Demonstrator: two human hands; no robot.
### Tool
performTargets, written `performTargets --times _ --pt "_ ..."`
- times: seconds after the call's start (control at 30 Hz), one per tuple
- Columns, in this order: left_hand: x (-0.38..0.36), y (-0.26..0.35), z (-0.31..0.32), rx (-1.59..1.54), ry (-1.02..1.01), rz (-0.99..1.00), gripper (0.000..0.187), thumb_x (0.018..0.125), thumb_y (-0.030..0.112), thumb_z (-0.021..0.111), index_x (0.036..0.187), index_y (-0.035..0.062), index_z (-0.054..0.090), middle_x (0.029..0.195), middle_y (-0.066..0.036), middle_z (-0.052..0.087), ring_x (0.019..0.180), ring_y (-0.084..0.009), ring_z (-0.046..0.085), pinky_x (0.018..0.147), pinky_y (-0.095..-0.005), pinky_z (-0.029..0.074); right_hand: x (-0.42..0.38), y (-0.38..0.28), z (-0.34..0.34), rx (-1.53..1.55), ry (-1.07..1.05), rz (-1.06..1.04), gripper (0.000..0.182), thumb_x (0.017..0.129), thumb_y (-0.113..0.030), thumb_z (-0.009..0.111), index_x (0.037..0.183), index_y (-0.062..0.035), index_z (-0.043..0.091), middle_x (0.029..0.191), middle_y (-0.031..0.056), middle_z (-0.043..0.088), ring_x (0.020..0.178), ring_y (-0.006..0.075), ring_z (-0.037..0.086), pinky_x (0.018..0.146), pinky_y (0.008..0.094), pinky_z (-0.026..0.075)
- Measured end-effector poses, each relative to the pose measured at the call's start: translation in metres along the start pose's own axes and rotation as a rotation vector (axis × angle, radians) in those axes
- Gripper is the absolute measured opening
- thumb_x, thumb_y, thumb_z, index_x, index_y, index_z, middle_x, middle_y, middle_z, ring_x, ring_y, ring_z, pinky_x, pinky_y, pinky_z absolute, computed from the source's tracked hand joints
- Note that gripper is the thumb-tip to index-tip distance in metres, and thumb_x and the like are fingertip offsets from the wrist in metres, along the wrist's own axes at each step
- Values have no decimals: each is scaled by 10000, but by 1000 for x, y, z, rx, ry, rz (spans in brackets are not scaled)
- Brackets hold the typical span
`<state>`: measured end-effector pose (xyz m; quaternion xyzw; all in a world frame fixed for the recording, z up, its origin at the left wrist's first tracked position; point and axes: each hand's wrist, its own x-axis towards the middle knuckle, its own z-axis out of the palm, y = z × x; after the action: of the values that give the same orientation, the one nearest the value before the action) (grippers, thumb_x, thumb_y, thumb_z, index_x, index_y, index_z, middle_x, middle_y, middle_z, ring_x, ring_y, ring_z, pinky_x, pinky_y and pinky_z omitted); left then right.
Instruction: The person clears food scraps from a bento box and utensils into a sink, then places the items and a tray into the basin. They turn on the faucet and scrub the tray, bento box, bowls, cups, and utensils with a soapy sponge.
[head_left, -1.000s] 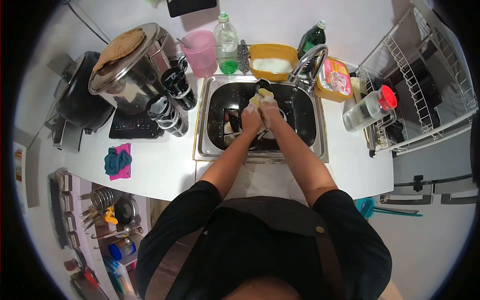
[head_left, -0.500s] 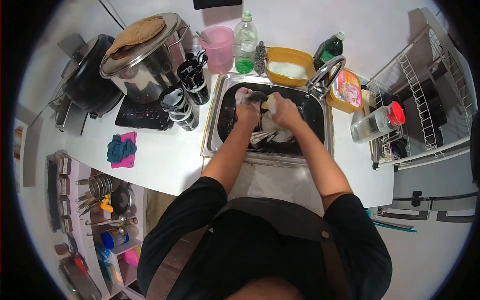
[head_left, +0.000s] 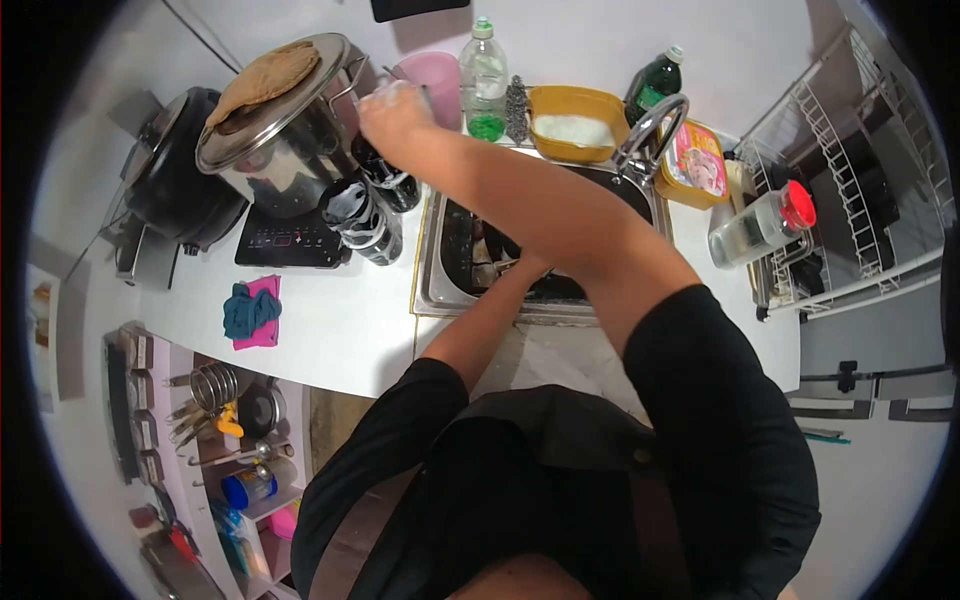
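My right hand [head_left: 393, 110], covered in foam, reaches across to the left, over the black mugs [head_left: 392, 180] beside the pink cup [head_left: 440, 72]. Its fingers are curled; whether they hold anything is unclear. My right forearm crosses the steel sink [head_left: 432, 285]. My left arm leads into the sink, and its hand is hidden under my right forearm. Dishes [head_left: 488, 262] lie in the basin. A yellow tub [head_left: 575, 125] of soapy water stands behind the sink, next to the faucet [head_left: 650, 125].
A large steel pot [head_left: 270, 150] sits on an induction cooker [head_left: 290, 240] at the left, with another patterned mug [head_left: 355, 215] in front. Soap bottle [head_left: 484, 80], green bottle [head_left: 655, 75], red-lidded jar [head_left: 760, 225] and wire dish rack [head_left: 850, 180] ring the sink. A cloth [head_left: 250, 312] lies on the counter.
My right hand has left the sink and swung up and left to the mugs by the pink cup. My left hand stays low in the sink, now hidden.
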<state>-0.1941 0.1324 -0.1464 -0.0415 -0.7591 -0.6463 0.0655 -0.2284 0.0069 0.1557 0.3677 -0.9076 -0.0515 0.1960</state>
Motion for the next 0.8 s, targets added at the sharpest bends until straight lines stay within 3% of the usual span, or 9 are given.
performTargets --times 0.07,0.13,0.3,0.4,0.5,0.57,0.63,0.73,0.8 --pt "-10 17 -11 226 19 321 404 842 291 554 1174 60 526 1090 -119 592 994 -289 561 841 -381 439 12 -9 5 37 31 28 243 808 -116 535 1032 -26 562 1046 114 597 978 291 571 791 406 457" --pt "-11 10 -17 449 -42 432 384 832 260 565 1158 60 540 1094 -141 593 1004 -310 562 849 -377 443 7 -4 1 66 102 -27 253 808 -99 523 1050 -31 552 1042 118 597 970 293 573 781 406 463" --pt "-8 26 -32 604 -382 46 344 802 241 584 1113 95 570 1090 -178 586 996 -345 561 852 -408 445 -76 49 20 478 531 -160 407 737 -76 587 1130 -55 484 1009 140 583 963 261 572 810 388 458" --pt "2 -3 -7 950 -451 -59 293 795 226 568 1056 97 606 1069 -159 604 982 -321 580 850 -411 451 -149 78 56 690 156 -1 504 706 -131 662 1162 -50 464 1029 138 558 994 298 554 831 364 451" --pt "3 11 -6 832 -373 17 413 839 278 482 1189 64 532 1198 -171 539 1063 -306 546 880 -380 436 -226 108 121 979 -70 326 496 721 -245 718 1098 -42 468 959 103 541 935 245 560 819 334 442" --pt "14 46 -8 1010 -622 -159 327 807 194 513 1098 74 603 1140 -151 581 1045 -292 567 873 -386 447 -265 123 120 1056 -141 654 431 762 -263 705 1045 -45 464 914 76 527 874 181 548 787 297 440" --pt "24 53 -11 1170 -850 -214 304 784 134 523 1058 88 645 1125 -159 592 1029 -301 578 837 -389 470 -304 148 151 1089 -67 731 485 769 -319 689 1065 -30 435 961 149 556 903 226 576 785 319 450" --pt "32 46 -14 1327 -908 -144 256 770 135 537 979 80 673 1074 -167 613 963 -302 610 776 -397 498 -324 163 158 1153 -50 871 485 789 -325 667 1083 -22 429 964 182 579 916 264 589 793 333 451" --pt "25 55 -23 1318 -749 -36 224 767 137 527 922 45 661 993 -177 630 905 -305 625 742 -395 506 -325 166 151 1115 -23 896 458 804 -305 652 1094 -21 439 969 182 580 925 284 584 805 340 445"
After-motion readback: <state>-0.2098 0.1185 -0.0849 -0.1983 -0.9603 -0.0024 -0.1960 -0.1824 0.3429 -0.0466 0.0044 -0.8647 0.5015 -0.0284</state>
